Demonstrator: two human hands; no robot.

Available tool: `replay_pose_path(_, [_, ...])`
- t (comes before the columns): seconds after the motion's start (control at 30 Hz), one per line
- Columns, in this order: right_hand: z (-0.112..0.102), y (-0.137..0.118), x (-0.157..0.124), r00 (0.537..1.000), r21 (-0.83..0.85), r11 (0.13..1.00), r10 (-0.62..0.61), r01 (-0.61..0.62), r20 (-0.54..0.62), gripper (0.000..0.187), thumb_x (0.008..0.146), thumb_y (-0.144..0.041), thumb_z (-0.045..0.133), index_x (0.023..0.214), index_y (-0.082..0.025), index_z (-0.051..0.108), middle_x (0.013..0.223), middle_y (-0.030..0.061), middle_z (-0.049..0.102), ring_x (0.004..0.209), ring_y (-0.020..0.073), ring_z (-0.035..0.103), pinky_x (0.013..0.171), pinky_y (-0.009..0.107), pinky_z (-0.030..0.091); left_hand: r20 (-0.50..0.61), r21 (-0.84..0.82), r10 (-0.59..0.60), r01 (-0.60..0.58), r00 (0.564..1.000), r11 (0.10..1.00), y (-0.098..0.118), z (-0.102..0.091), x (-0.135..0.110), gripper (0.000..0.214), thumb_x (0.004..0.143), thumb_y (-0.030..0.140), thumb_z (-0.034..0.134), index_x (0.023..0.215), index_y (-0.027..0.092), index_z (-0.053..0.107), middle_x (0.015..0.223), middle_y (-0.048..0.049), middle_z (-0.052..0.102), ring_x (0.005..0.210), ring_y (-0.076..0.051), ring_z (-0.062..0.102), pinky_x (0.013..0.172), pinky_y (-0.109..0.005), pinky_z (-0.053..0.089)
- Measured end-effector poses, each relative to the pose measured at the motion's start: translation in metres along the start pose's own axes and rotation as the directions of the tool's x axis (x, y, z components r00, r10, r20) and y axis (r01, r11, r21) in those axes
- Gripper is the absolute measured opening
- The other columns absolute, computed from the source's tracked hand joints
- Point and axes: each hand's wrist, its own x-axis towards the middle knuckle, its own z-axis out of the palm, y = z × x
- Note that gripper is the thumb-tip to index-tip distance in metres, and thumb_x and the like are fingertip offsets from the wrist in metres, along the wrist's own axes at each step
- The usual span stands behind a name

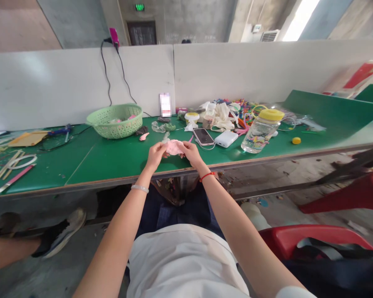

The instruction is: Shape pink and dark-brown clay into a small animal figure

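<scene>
Two bare hands worked close together above the near edge of a green-topped workbench in the single head view. The left hand and the right hand both had hold of a soft pink rubbery piece, pinching it between fingers and thumbs. Both grips were nearly closed, with the material bunched between them, and the hands almost met. The piece sat just above the bench top, in front of the person, its long axis running roughly left to right between the hands. A thin, pale translucent tip pointed up and toward the far side, next to the left hand. Just far of the right hand lay a smartphone beside a white power bank, and farther right stood a clear plastic bottle with a yellow lid. Far to the left sat a pale green plastic basket with pink scraps inside. A heap of colourful twisted strips lay along the far edge, and a pink utility knife lay at the near left of the bench.
</scene>
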Motion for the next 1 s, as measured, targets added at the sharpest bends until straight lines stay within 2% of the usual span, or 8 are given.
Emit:
replay_pose_path(0.1, [0.0, 0.0, 0.0, 1.0, 0.008, 1.0, 0.007, -0.007, 0.016, 0.057, 0.065, -0.075, 0.074, 0.068, -0.019, 0.062, 0.054, -0.0037, 0.053, 0.046, 0.0091, 0.043, 0.046, 0.026, 0.033, -0.009, -0.003, 0.018, -0.018, 1.0, 1.0, 0.0, 0.0, 0.0, 0.048, 0.075, 0.064, 0.072, 0.071, 0.017, 0.065, 0.057, 0.0005, 0.062, 0.053, -0.013, 0.058, 0.05, -0.024, 0.045])
replay_pose_path(0.23, [0.0, 0.0, 0.0, 0.999, 0.014, 1.0, 0.011, -0.011, 0.04, 0.055, 0.065, -0.073, 0.075, 0.072, -0.018, 0.067, 0.057, -0.0027, 0.056, 0.048, 0.0096, 0.045, 0.046, 0.026, 0.035, -0.018, 0.013, 0.061, -0.061, 0.998, 0.998, -0.002, -0.002, -0.001, 0.047, 0.074, 0.059, 0.077, 0.058, 0.018, 0.06, 0.051, 0.0018, 0.056, 0.051, -0.01, 0.051, 0.051, -0.022, 0.043])
replay_pose_path(0.33, [0.0, 0.0, -0.001, 0.999, 0.017, 1.0, 0.012, -0.012, 0.044, 0.054, 0.066, -0.072, 0.076, 0.073, -0.019, 0.068, 0.058, -0.0027, 0.057, 0.048, 0.0097, 0.045, 0.046, 0.026, 0.035, -0.032, 0.022, 0.08, -0.08, 0.996, 0.997, -0.004, -0.002, 0.0, 0.05, 0.078, 0.062, 0.072, 0.058, 0.018, 0.06, 0.052, 0.0011, 0.055, 0.052, -0.011, 0.051, 0.052, -0.023, 0.045])
replay_pose_path(0.43, [0.0, 0.001, 0.0, 1.0, 0.02, 1.0, 0.008, -0.008, 0.019, 0.055, 0.065, -0.073, 0.075, 0.07, -0.019, 0.066, 0.056, -0.0031, 0.056, 0.047, 0.009, 0.044, 0.046, 0.025, 0.033, -0.055, 0.035, 0.104, -0.103, 0.993, 0.994, -0.006, 0.0, 0.001, 0.056, 0.087, 0.069, 0.058, 0.076, 0.015, 0.072, 0.066, -0.0039, 0.065, 0.058, -0.013, 0.057, 0.053, -0.025, 0.049])
replay_pose_path(0.53, [0.0, 0.003, 0.002, 1.0, 0.026, 1.0, 0.0, 0.001, -0.03, 0.058, 0.065, -0.076, 0.074, 0.063, -0.02, 0.059, 0.053, -0.0036, 0.052, 0.047, 0.0086, 0.044, 0.046, 0.025, 0.031, -0.062, 0.064, 0.159, -0.155, 0.985, 0.986, -0.004, 0.002, -0.002, 0.063, 0.089, 0.07, 0.055, 0.109, 0.014, 0.076, 0.102, -0.0111, 0.073, 0.077, -0.017, 0.064, 0.06, -0.026, 0.053])
replay_pose_path(0.67, [-0.002, 0.004, 0.003, 0.998, 0.041, 0.999, 0.005, -0.002, -0.064, 0.06, 0.062, -0.078, 0.075, 0.063, -0.02, 0.058, 0.053, -0.0039, 0.051, 0.046, 0.0087, 0.043, 0.045, 0.026, 0.03, 0.077, 0.133, 0.206, -0.215, 0.975, 0.968, -0.001, 0.002, -0.005, 0.064, 0.091, 0.067, 0.054, 0.13, 0.018, 0.07, 0.134, -0.0134, 0.066, 0.107, -0.024, 0.064, 0.069, -0.026, 0.055])
replay_pose_path(0.87, [-0.003, 0.003, 0.003, 0.996, 0.081, 0.997, 0.013, -0.005, -0.09, 0.059, 0.06, -0.076, 0.076, 0.066, -0.019, 0.062, 0.056, -0.003, 0.053, 0.049, 0.0088, 0.042, 0.046, 0.025, 0.031, 0.258, 0.045, 0.042, -0.056, 0.965, 0.997, -0.002, -0.006, -0.002, 0.057, 0.097, 0.056, 0.049, 0.141, 0.023, 0.062, 0.151, -0.0094, 0.056, 0.12, -0.028, 0.06, 0.082, -0.032, 0.057])
replay_pose_path(1.0, [-0.002, 0.004, 0.004, 0.993, 0.103, 0.995, 0.015, -0.003, -0.12, 0.058, 0.06, -0.075, 0.077, 0.066, -0.019, 0.062, 0.055, -0.0031, 0.053, 0.05, 0.0088, 0.043, 0.047, 0.025, 0.031, 0.29, 0.002, 0.028, -0.029, 0.957, 1.0, -0.003, -0.008, -0.001, 0.059, 0.096, 0.054, 0.052, 0.149, 0.028, 0.053, 0.158, -0.0061, 0.049, 0.128, -0.029, 0.056, 0.088, -0.032, 0.056])
